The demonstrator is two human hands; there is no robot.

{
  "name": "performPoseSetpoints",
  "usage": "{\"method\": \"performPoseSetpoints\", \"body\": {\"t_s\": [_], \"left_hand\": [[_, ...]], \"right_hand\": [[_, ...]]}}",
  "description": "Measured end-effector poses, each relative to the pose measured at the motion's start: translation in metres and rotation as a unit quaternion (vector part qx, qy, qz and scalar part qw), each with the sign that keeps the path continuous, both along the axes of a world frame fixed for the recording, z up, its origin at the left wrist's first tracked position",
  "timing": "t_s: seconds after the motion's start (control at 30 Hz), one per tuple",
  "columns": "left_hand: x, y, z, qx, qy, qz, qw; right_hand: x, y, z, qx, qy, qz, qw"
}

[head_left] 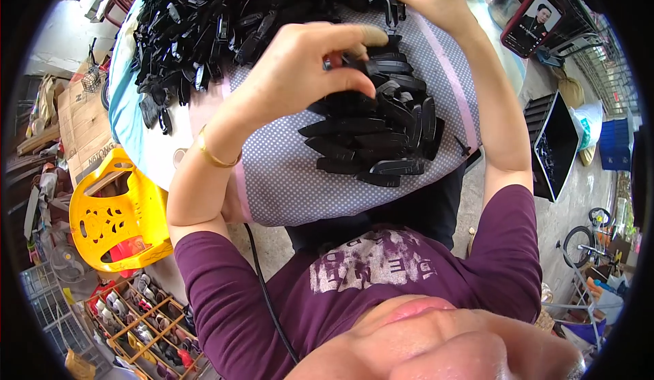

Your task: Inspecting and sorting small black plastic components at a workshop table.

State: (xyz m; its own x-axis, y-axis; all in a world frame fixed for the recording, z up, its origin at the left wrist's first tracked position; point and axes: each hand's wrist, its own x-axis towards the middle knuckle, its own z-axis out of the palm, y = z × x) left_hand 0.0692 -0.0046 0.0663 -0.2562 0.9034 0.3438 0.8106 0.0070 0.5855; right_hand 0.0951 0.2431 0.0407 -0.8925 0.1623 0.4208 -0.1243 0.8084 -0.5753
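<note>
Two piles of black clips (381, 134) around hand (306, 66)

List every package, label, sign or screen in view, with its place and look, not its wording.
Phone: upper right beside the table, propped upright in a red case, lit screen showing a portrait.
Cardboard box: left edge, on the floor by the yellow plastic stool, flattened brown panel with dark print.
Dark flat panel: right of the table, tilted, black with a pale rim; whether it is a screen or a tray is unclear.
</note>
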Motion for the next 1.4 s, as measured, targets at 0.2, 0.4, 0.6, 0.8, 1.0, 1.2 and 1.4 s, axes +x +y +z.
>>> {"method": "performPoseSetpoints", "body": {"t_s": [0.2, 0.4, 0.6, 0.8, 1.0, 1.2, 1.4], "left_hand": [[-0.054, -0.012, -0.014, 0.008, 0.114, 0.248, 0.962], [-0.057, -0.031, -0.008, -0.138, 0.099, 0.260, 0.951], [-0.048, -0.013, -0.033, -0.163, 0.301, 0.287, 0.895], [-0.042, -0.005, -0.027, -0.038, 0.122, 0.267, 0.955], [-0.039, 0.005, -0.031, 0.214, -0.308, 0.175, 0.910], [-0.033, 0.008, -0.033, 0.223, -0.312, 0.154, 0.910], [-0.030, 0.008, -0.036, 0.261, -0.339, 0.153, 0.891]], "right_hand": [[0.007, -0.026, 0.000, 0.185, -0.093, -0.084, 0.975], [0.000, -0.007, -0.013, 0.097, -0.007, -0.016, 0.995], [-0.002, -0.025, 0.000, -0.365, -0.109, 0.100, 0.919], [0.007, -0.046, 0.005, -0.509, -0.086, 0.132, 0.846], [0.002, -0.062, -0.010, -0.645, -0.125, 0.168, 0.735], [0.005, -0.057, -0.020, -0.500, -0.090, 0.193, 0.839], [0.010, -0.070, -0.017, -0.465, -0.070, 0.177, 0.864]]}}
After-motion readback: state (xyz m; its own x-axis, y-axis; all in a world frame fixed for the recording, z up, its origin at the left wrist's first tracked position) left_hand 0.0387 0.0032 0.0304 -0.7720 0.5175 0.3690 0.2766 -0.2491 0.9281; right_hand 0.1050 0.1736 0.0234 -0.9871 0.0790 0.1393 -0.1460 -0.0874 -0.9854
